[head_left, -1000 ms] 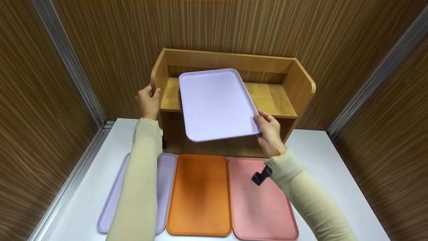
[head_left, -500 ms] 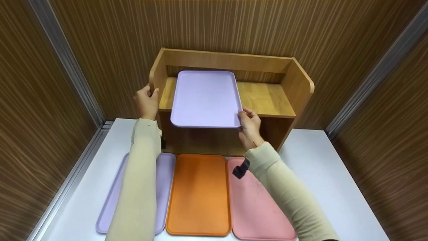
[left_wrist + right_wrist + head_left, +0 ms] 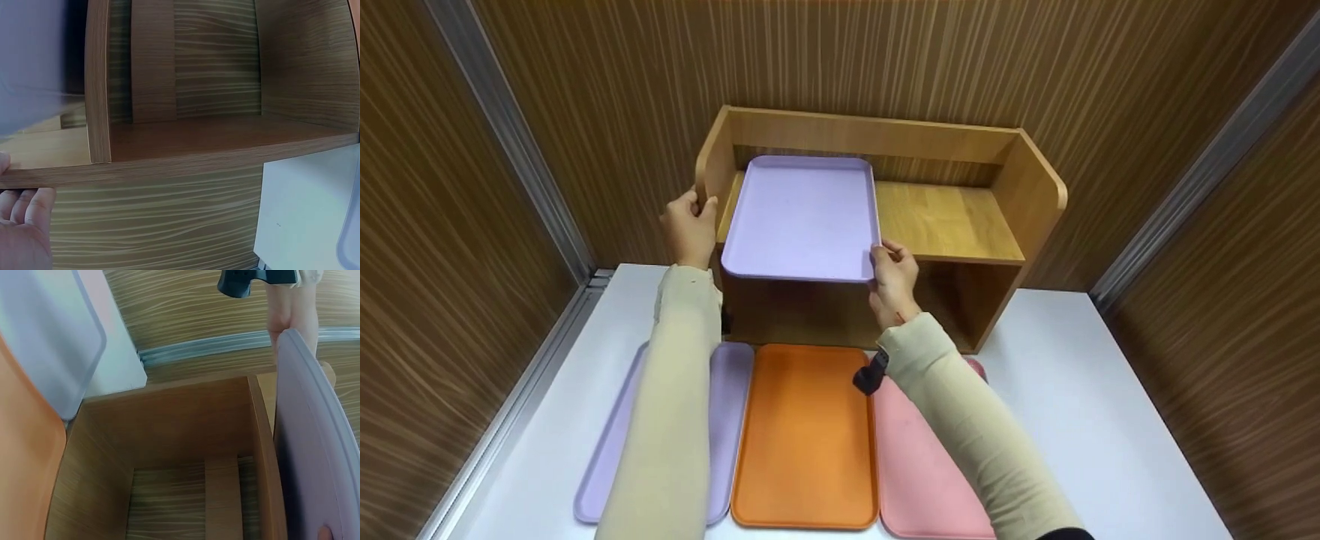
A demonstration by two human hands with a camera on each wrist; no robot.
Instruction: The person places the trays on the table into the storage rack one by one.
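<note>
A light purple tray is held over the top board of a small wooden shelf, toward its left end. My right hand pinches the tray's front right corner, thumb on top. Fingers and thumb of my left hand grip the front edge of the shelf's left side panel. In the right wrist view the tray appears edge-on, close over the shelf board. The left wrist view shows my left hand at the panel's edge, with the tray blurred above it.
Three trays lie side by side on the white table before the shelf: purple, orange and pink. My forearms overlap the purple and pink ones. Wood-patterned walls surround the table at the back and sides.
My right hand has carried the held purple tray leftward and levelled it, from slanted to nearly square with the shelf. My left hand has stayed on the side panel.
</note>
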